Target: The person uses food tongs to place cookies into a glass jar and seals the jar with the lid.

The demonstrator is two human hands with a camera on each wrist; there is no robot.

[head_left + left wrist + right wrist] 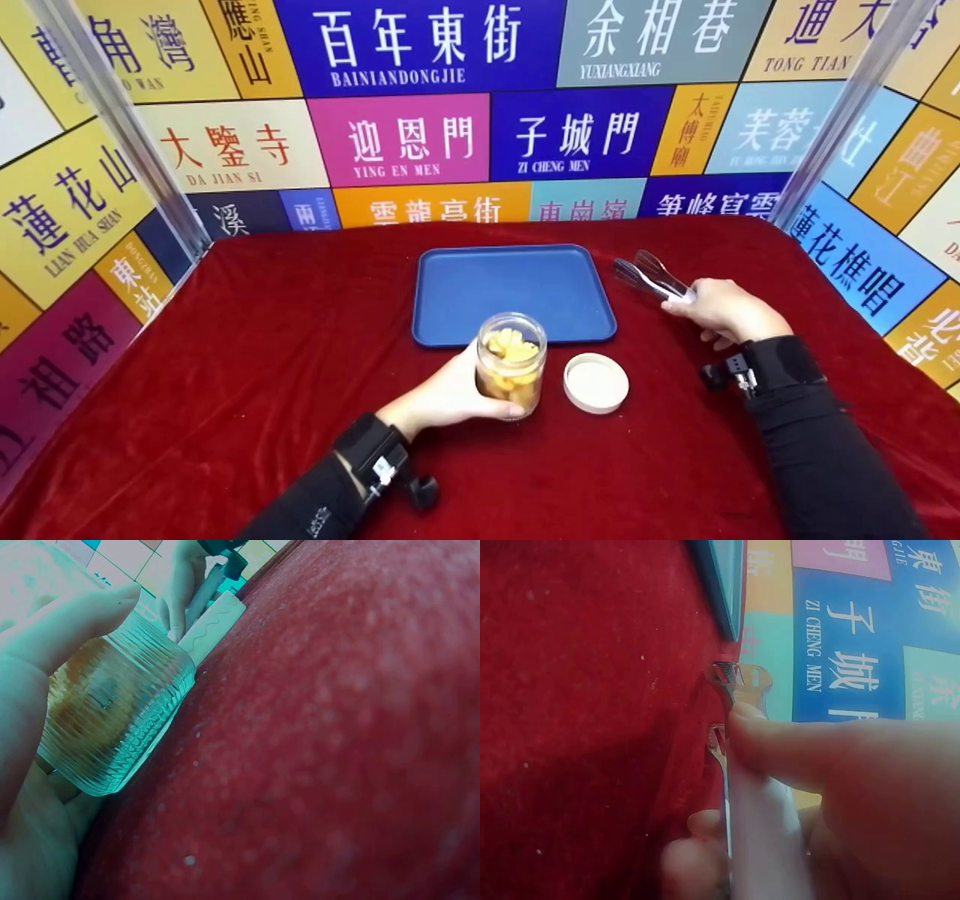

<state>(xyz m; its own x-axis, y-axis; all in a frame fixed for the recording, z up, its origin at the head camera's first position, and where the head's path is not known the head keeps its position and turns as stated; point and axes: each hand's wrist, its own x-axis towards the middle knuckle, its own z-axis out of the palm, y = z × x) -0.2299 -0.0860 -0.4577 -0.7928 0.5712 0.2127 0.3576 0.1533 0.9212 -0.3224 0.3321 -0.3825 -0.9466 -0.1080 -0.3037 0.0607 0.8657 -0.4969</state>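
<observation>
A ribbed glass jar (513,375) with yellow-brown pieces in it stands lidless before the tray. My left hand (457,394) grips it from the left, the thumb across its near side. In the left wrist view the thumb lies over the jar (124,705). At the right, my right hand (724,311) holds metal tongs (646,276) by their white handle, the tips pointing up and left. The right wrist view has the thumb on top of the tongs' handle (761,825), with the two tips spread apart. Beside the jar lies a round white lid (596,383).
A blue rectangular tray (514,289) lies at the back middle of the table, which a dark red cloth (300,322) covers. Clear upright posts (840,112) stand at the back corners. Behind them rises a wall of coloured name panels (409,139).
</observation>
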